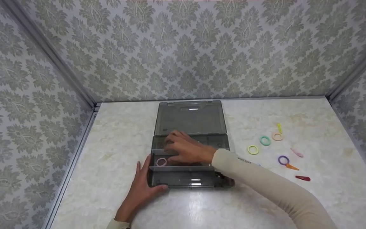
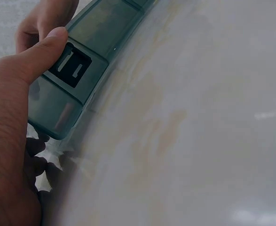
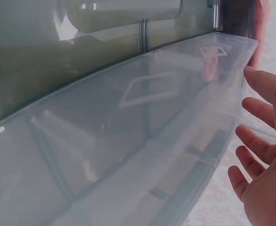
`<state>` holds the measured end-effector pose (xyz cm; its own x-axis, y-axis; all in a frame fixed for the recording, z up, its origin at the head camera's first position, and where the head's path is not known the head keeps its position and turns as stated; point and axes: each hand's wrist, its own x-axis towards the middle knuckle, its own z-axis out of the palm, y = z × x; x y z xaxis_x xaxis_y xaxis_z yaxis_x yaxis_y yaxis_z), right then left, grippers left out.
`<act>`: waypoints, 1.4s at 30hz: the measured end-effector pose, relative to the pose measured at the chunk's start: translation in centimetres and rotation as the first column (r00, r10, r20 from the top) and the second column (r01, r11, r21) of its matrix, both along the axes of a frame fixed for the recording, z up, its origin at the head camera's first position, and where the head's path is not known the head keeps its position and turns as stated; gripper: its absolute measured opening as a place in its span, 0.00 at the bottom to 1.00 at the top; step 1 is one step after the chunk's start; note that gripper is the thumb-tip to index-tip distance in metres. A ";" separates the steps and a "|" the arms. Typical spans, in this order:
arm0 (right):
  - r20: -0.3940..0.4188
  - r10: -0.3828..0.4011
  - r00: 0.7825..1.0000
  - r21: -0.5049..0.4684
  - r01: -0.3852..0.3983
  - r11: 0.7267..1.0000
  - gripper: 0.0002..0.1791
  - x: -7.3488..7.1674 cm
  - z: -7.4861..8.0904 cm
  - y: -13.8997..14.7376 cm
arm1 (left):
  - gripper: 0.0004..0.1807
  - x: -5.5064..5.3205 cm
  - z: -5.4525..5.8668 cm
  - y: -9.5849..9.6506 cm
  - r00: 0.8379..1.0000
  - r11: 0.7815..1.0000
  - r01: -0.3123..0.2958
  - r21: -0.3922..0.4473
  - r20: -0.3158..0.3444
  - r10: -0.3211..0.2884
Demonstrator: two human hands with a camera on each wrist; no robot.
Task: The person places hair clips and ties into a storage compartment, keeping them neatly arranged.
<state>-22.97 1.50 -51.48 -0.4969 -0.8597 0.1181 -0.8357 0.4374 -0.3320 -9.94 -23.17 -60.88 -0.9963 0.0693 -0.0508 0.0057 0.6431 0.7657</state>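
Grey transparent organizer box (image 1: 189,152) stands open near the back edge of the table (image 1: 113,140). The left hand (image 1: 143,186) grips its front left corner, thumb on the front wall. The right hand (image 1: 187,149) is inside with relaxed fingers, holding nothing, near the pink hair tie (image 1: 161,162). Best to keep the box steady and reach slowly.

The box (image 1: 189,143) in the middle of the frame is smoky grey and transparent, and a pink hair ring (image 1: 161,162) lies in it. The surface (image 1: 106,152) is cream marble with pale yellow veins. The walls (image 1: 183,47) have grey-green damask wallpaper. At right lie rings in yellow (image 1: 253,149), teal (image 1: 265,140), peach (image 1: 277,136) and purple (image 1: 283,160). The sleeve (image 1: 265,184) is beige.
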 end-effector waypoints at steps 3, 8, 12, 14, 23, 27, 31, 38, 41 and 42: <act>0.013 -0.012 1.000 -0.031 0.013 0.999 0.20 -0.2 0.2 1.0 | 0.74 0.0 0.0 -0.1 1.000 1.000 0.002 0.005 -0.007 -0.002; 0.020 -0.005 1.000 -0.092 0.007 0.996 0.20 -0.6 0.4 2.8 | 0.74 0.0 0.0 -0.2 1.000 1.000 -0.003 0.003 -0.010 0.003; 0.027 -0.007 1.000 -0.139 0.010 0.990 0.19 -0.9 0.6 4.2 | 0.74 0.0 0.1 -0.2 1.000 1.000 -0.002 -0.003 -0.023 0.002; 0.041 -0.019 0.999 -0.164 0.025 0.986 0.18 -1.1 0.8 4.9 | 0.74 0.1 0.1 -0.2 0.999 1.000 -0.001 -0.003 -0.032 0.001; 0.097 -0.119 0.988 -0.213 0.138 0.967 0.19 -2.3 2.0 8.3 | 0.74 0.2 0.0 -0.3 0.999 1.000 -0.001 0.007 -0.055 0.001; 0.097 -0.146 0.985 -0.247 0.166 0.955 0.19 -2.9 2.1 10.3 | 0.74 0.2 -0.1 -0.4 0.998 1.000 0.005 0.012 -0.063 -0.004; 0.086 -0.170 0.982 -0.279 0.187 0.942 0.20 -3.3 1.6 12.4 | 0.74 0.2 -0.2 -0.4 0.997 1.000 0.011 0.010 -0.070 -0.010; 0.168 -0.260 0.951 -0.302 0.301 0.905 0.21 -3.1 -0.3 16.0 | 0.75 0.2 -0.3 -0.4 0.996 0.999 0.026 0.025 -0.092 -0.024; 0.209 -0.298 0.931 -0.298 0.351 0.888 0.21 -2.8 -1.2 17.5 | 0.75 0.1 -0.4 -0.3 0.994 0.999 0.032 0.027 -0.105 -0.029; 0.217 -0.309 0.926 -0.300 0.364 0.882 0.21 -2.7 -1.5 18.0 | 0.75 0.1 -0.4 -0.2 0.994 0.999 0.033 0.027 -0.105 -0.030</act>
